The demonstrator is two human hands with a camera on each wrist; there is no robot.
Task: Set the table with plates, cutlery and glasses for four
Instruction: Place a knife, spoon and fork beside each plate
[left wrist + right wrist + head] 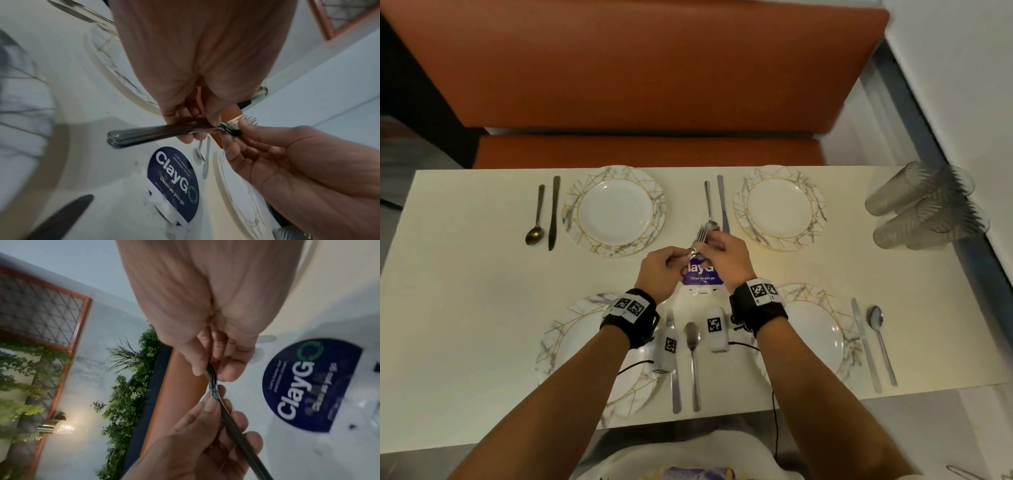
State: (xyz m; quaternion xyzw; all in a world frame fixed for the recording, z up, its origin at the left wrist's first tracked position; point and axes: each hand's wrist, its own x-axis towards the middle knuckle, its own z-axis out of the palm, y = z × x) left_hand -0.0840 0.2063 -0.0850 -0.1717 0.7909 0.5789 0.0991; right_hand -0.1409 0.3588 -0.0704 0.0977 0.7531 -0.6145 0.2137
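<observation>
Over the middle of the white table [465,274] both hands hold a small stack of steel forks [700,240], tines pointing away from me. My left hand [681,255] grips the handles. My right hand [709,241] pinches the stack near the fork heads. The left wrist view shows the stacked forks [156,133] under my left hand [191,129], with my right hand [236,131] at the neck. Seen from the right wrist, my right hand [211,374] pinches the forks [213,382] above my left hand [216,395]. Marbled plates sit far left [616,210], far right [779,207], near left [551,342] and near right [842,329].
Each plate has a knife and spoon beside it, such as the far left spoon [536,219] and near right knife [866,346]. Several clear glasses [924,205] lie piled at the table's right end. A blue ClayGo sticker [702,274] marks the centre. An orange bench [637,85] runs behind.
</observation>
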